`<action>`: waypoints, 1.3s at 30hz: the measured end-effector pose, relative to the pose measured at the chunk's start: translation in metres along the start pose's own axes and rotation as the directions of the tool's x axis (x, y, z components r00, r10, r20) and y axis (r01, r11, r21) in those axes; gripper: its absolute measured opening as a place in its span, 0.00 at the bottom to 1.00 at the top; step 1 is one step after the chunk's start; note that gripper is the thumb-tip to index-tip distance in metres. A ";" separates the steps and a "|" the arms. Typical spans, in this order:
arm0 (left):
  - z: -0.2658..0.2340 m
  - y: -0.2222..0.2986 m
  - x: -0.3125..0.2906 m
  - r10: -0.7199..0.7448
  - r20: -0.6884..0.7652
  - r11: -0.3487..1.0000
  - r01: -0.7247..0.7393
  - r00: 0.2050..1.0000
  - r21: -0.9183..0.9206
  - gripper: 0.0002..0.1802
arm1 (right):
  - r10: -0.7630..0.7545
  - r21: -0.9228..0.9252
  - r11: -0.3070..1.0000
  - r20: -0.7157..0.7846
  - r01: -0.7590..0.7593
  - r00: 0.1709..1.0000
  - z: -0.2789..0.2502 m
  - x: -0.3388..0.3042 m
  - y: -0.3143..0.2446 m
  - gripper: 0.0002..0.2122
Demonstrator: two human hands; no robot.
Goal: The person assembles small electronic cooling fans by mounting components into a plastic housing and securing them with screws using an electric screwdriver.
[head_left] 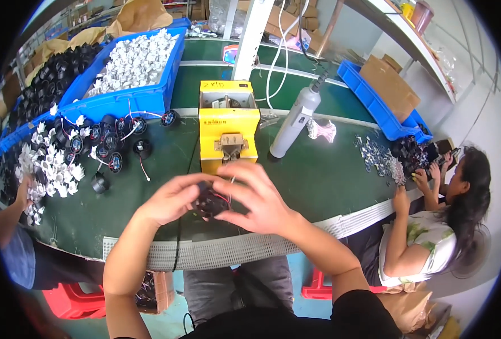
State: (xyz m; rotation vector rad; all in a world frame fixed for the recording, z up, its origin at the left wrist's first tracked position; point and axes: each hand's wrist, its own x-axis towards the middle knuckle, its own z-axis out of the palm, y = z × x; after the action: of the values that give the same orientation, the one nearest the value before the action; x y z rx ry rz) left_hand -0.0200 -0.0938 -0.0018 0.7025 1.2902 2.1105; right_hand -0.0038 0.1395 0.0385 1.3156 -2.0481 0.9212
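Observation:
Between my two hands, just above the green bench, is a round black plastic part (208,202) with thin red and white wires. The fingers and thumb of my left hand (171,199) grip its left side. My right hand (259,198) curls round the other side, its thumb low on the rim and its fingers over the wires. Right behind my hands stands a yellow bench machine (228,125) with a metal fixture (232,142) at its front. My fingers partly hide the black part and the machine's lower front.
Several wired black parts (115,162) and white plastic pieces (52,172) lie on the left. A blue bin (165,93) of white pieces stands behind them. A grey electric screwdriver (296,121) hangs right of the machine. Co-workers sit at both sides, one in a floral shirt (426,243).

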 end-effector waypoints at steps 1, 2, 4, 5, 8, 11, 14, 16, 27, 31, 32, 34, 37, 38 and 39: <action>0.004 0.011 0.003 0.128 -0.008 0.992 -0.128 0.992 0.019 0.35 | 0.107 0.032 0.994 -0.076 -0.105 0.991 0.002 0.004 0.002 0.32; 0.002 0.018 0.004 0.138 -0.051 0.990 -0.137 0.989 0.028 0.35 | 0.154 0.073 0.987 -0.172 -0.143 0.973 0.003 0.008 0.004 0.33; 0.000 0.019 0.004 0.140 -0.103 0.990 -0.141 0.985 -0.002 0.33 | 0.132 -0.011 0.989 -0.345 -0.145 0.929 0.014 0.002 0.017 0.32; 0.000 0.018 0.005 0.139 -0.148 0.988 -0.147 0.979 -0.039 0.32 | 0.168 0.008 0.984 -0.381 -0.178 0.909 0.021 0.000 0.022 0.30; -0.001 0.015 0.007 0.114 -0.143 0.991 -0.122 0.983 -0.050 0.29 | 0.557 0.507 0.738 -0.084 -0.446 0.827 0.036 -0.012 0.029 0.23; -0.001 0.012 0.008 0.064 -0.139 0.997 -0.069 0.988 -0.031 0.28 | 0.577 0.454 0.706 0.077 -0.544 0.813 0.035 -0.024 0.033 0.13; -0.003 0.012 0.011 0.033 -0.119 0.999 -0.034 0.992 -0.003 0.28 | 0.641 0.596 0.565 0.118 -0.571 0.758 0.039 -0.024 0.034 0.08; -0.006 0.011 0.011 0.050 -0.124 0.999 -0.049 0.991 0.012 0.29 | 0.681 0.724 0.331 0.261 -0.606 0.684 0.032 -0.019 0.028 0.09; -0.009 0.005 0.015 0.109 0.019 0.983 -0.111 0.994 0.147 0.29 | 0.636 0.784 0.046 0.456 -0.620 0.623 0.033 -0.021 0.037 0.22; -0.011 0.003 0.011 0.060 -0.041 0.988 -0.054 0.997 0.142 0.29 | 0.647 0.787 0.027 0.456 -0.617 0.611 0.030 -0.025 0.043 0.13; -0.011 0.003 0.011 0.050 -0.062 0.990 -0.041 0.997 0.136 0.29 | 0.701 0.781 0.024 0.432 -0.624 0.567 0.029 -0.022 0.040 0.08; -0.002 0.011 0.013 0.011 -0.145 0.992 0.008 0.989 0.124 0.29 | 0.721 0.786 0.156 0.323 -0.598 0.613 0.029 -0.020 0.041 0.06; -0.005 0.005 0.013 -0.025 -0.153 0.997 0.035 0.988 0.064 0.29 | 0.676 0.818 0.114 0.352 -0.564 0.648 0.030 -0.021 0.039 0.09; -0.003 0.006 0.014 -0.015 -0.165 0.998 0.026 0.986 0.064 0.28 | 0.661 0.854 0.041 0.366 -0.518 0.655 0.030 -0.020 0.038 0.10; -0.002 0.005 0.015 -0.013 -0.165 0.997 0.024 0.986 0.067 0.28 | 0.659 0.855 0.043 0.364 -0.517 0.658 0.030 -0.021 0.038 0.10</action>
State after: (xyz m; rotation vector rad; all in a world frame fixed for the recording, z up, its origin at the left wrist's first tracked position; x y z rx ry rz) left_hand -0.0329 -0.0868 0.0038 0.5519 1.4581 2.1545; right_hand -0.0331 0.1388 -0.0059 0.5919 -1.9020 2.8609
